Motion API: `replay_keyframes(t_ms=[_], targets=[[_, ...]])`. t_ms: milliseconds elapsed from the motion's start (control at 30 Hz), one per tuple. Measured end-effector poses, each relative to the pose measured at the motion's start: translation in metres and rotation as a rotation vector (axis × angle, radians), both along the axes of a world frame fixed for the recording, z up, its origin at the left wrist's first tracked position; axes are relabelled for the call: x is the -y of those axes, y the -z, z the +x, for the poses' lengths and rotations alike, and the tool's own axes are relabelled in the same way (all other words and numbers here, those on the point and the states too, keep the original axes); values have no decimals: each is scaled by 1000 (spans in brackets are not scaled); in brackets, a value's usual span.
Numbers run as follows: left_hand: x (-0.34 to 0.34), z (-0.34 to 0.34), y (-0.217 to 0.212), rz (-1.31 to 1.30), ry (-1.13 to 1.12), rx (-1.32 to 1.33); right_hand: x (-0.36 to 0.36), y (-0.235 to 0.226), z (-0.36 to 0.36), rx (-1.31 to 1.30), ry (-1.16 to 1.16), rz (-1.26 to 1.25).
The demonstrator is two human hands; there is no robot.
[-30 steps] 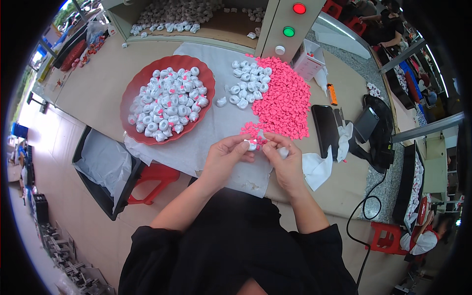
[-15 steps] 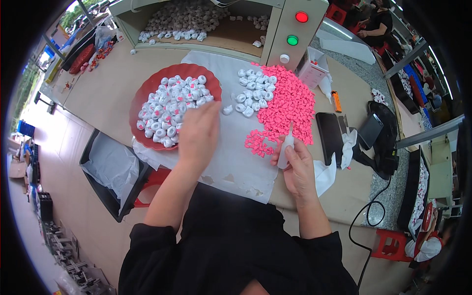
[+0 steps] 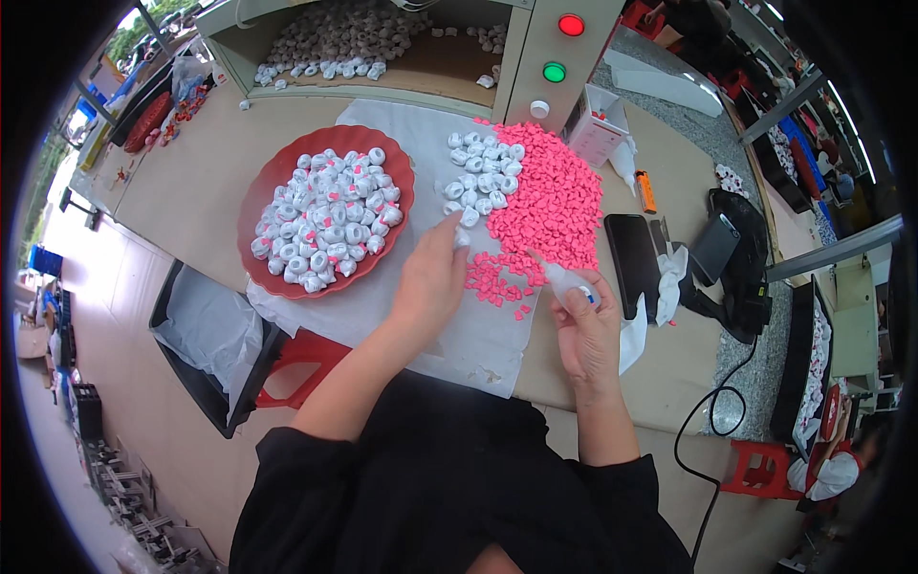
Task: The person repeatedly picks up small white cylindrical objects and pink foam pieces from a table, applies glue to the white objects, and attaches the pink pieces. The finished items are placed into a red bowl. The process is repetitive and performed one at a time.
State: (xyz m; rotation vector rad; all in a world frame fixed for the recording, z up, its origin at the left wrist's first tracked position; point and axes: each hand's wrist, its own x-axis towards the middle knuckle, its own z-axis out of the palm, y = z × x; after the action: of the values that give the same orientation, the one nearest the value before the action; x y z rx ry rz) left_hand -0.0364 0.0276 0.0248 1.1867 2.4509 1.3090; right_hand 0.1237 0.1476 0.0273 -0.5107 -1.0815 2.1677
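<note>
My left hand [image 3: 432, 277] is over the white paper, its fingertips pinched on a small rounded white piece [image 3: 463, 236] that they partly hide. Just beyond it lies a cluster of similar white pieces [image 3: 486, 167]. A white squeeze bottle [image 3: 562, 280] with a thin nozzle is in my right hand [image 3: 585, 335]; it tilts, nozzle toward the left, over the near edge of a heap of small pink pieces [image 3: 550, 196]. On the left, a red scalloped bowl [image 3: 406, 172] holds many white pieces [image 3: 325, 220], some with pink bits on them.
White paper [image 3: 382, 330] covers part of the table. Behind stands a cabinet [image 3: 521, 57] with more white pieces inside. At right are a black phone [image 3: 631, 258], an orange lighter [image 3: 646, 191], crumpled tissue [image 3: 671, 277] and a white box [image 3: 598, 129]. A black paper-lined tray [image 3: 167, 297] sits lower left.
My left hand has moved from the bowl to the right and now pinches a white piece. The bottle in my right hand has tipped from upright toward the left. The whole view has shifted slightly.
</note>
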Motion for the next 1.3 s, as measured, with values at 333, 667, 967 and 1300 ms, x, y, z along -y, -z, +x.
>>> replay_keyframes(t_ms=[333, 667, 967, 1300], targets=[[26, 23, 15, 592, 379, 1314, 10, -8, -3, -48, -33, 114], [25, 30, 23, 621, 297, 1138, 19, 4, -1, 65, 79, 750], [24, 33, 25, 615, 315, 1091, 18, 7, 0, 97, 82, 975], [24, 32, 25, 616, 322, 1088, 17, 9, -1, 100, 70, 1022]])
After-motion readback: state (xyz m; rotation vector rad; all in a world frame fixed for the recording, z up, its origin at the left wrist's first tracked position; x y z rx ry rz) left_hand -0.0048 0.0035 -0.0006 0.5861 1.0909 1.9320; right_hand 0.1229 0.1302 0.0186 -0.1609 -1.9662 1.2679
